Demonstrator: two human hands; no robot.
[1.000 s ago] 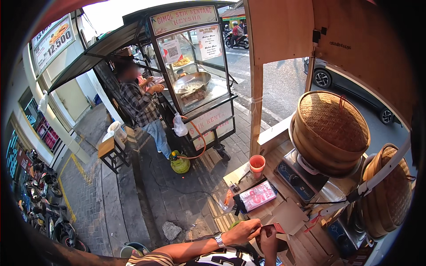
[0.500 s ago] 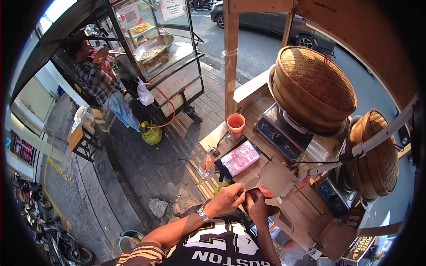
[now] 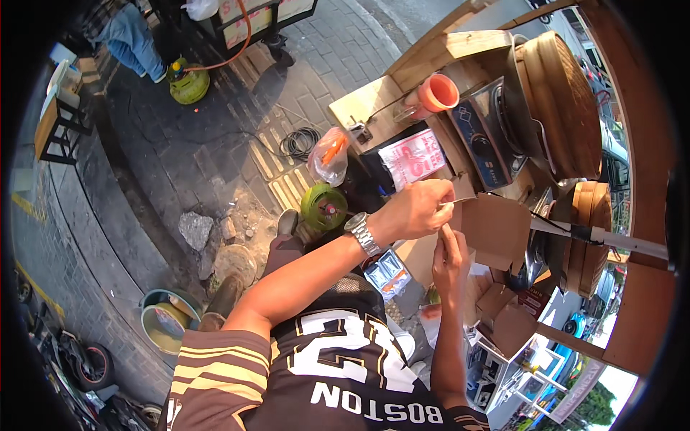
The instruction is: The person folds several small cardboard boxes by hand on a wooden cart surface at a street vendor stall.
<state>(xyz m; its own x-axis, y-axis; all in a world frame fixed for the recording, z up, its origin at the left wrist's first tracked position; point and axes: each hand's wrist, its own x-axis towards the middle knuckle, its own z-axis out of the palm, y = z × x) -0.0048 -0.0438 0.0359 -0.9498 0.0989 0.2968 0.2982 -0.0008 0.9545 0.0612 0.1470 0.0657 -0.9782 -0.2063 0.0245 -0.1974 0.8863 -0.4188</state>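
Note:
My left hand (image 3: 424, 210), with a steel watch on its wrist, pinches the upper edge of a brown cardboard box (image 3: 494, 231). My right hand (image 3: 451, 262) is just below it, fingers gripping the same cardboard from underneath; some fingertips are hidden. Just beyond my hands lies a pink-and-white printed pack (image 3: 413, 159) on a dark item. Beside it stand an orange cup (image 3: 437, 93) and a steel stove (image 3: 480, 136) under a bamboo steamer (image 3: 557, 104). A second steamer (image 3: 589, 241) sits to the right of the box.
A pale bar (image 3: 614, 239) crosses the right side. Below are a green gas cylinder (image 3: 322, 208), rubble (image 3: 194, 231) and a bucket (image 3: 169, 320). A person's jeans (image 3: 133, 43), a cart (image 3: 248, 18), a second cylinder (image 3: 189, 88) and a wooden stool (image 3: 50, 129) are upper left.
My view has tilted down, so the cart and road have moved toward the top. My hands appear higher in the picture, still at the cardboard.

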